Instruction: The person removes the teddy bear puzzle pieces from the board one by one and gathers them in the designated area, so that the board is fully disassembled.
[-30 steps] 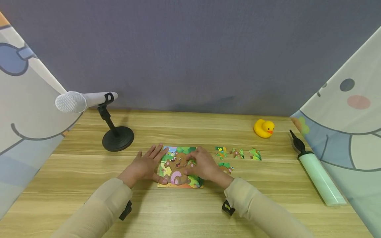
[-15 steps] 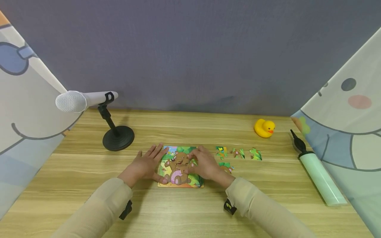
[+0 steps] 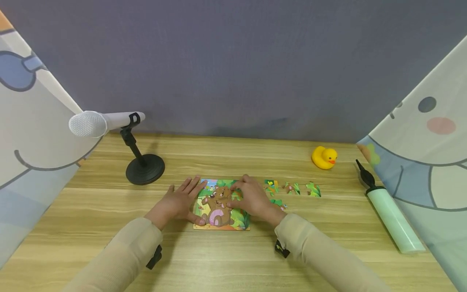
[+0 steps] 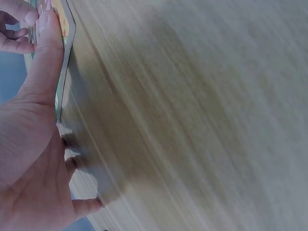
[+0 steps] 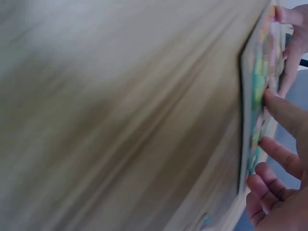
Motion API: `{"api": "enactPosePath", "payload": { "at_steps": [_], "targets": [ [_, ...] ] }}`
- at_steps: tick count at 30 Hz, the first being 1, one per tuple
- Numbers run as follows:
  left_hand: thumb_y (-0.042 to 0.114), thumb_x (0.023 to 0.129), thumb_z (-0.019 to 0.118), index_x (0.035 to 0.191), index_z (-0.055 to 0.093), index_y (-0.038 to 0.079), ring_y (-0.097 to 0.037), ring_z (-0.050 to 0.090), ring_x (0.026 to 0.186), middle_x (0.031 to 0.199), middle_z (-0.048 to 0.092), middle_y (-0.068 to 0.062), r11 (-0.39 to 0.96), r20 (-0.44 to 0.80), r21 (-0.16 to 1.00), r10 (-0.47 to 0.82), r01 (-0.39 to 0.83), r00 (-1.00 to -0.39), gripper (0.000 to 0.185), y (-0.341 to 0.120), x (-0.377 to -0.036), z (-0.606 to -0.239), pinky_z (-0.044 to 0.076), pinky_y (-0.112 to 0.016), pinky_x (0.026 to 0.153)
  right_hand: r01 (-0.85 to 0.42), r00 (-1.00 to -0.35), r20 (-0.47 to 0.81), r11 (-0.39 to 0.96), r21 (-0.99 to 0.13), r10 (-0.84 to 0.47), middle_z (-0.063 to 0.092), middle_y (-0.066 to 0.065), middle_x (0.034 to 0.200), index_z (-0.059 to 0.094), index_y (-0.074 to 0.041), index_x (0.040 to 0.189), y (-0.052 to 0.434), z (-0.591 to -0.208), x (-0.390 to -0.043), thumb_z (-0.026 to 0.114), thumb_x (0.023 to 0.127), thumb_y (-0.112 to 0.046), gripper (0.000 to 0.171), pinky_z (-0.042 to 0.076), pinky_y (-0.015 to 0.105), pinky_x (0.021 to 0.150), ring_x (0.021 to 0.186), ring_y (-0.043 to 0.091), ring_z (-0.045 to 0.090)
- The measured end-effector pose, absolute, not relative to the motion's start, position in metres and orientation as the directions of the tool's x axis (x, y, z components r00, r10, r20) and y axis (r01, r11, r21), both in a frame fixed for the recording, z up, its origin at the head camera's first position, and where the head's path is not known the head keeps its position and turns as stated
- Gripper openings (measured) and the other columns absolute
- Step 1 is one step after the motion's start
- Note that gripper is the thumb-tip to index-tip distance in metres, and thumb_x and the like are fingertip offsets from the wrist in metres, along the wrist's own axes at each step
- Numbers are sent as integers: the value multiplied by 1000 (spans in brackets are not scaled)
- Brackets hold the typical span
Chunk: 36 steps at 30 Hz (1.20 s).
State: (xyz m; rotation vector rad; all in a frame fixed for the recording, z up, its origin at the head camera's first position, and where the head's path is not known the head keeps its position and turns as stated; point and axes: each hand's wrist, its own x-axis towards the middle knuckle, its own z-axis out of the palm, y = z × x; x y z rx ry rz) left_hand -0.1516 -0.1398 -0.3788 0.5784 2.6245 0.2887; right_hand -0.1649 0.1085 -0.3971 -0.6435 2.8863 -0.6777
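The bear puzzle lies flat on the tabletop in front of the person, with both hands on it. Over the last second the right hand has slid a little toward the puzzle's far right corner, its fingers now reaching the upper edge where a moment ago they sat over the bear's middle; they lie bent and pressing down on the picture, gripping nothing that can be seen. The left hand has not moved: it lies flat, fingers spread and straight, thumb on the puzzle's lower left edge, holding the board steady. Judging from this, a piece is being pressed home on the right side. Four loose pieces stay unplaced just right of the board, so the work looks well short of done.
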Motion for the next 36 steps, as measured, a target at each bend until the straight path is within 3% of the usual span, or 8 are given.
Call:
{"api": "enactPosePath", "payload": {
  "at_steps": [9,22,36],
  "targets": [
    [62,75,80,163,13,6,-44,7,154,168,3,-23,888,-363,295,445,352,-819,124,-140,-150,-379,13,-78,111,-377,-902,15,770,-515,-432,53,4,104,75,-14,115,115,-397,-169,87,82,-30,39,42,31,69,84,18,45],
    [63,74,80,163,13,7,-45,8,153,168,4,-23,890,-361,283,443,356,-821,125,-138,-150,-378,14,-78,110,-417,-877,68,684,-598,-476,57,5,110,73,-14,120,152,-388,-163,85,85,-29,40,50,41,86,99,24,56],
    [61,73,83,163,16,6,-45,11,153,168,6,-23,887,-344,293,446,357,-826,125,-139,-150,-377,16,-79,109,-357,-905,55,682,-639,-422,62,4,116,71,-19,124,210,-382,-150,84,85,-33,44,54,46,84,106,29,60]
  ]
}}
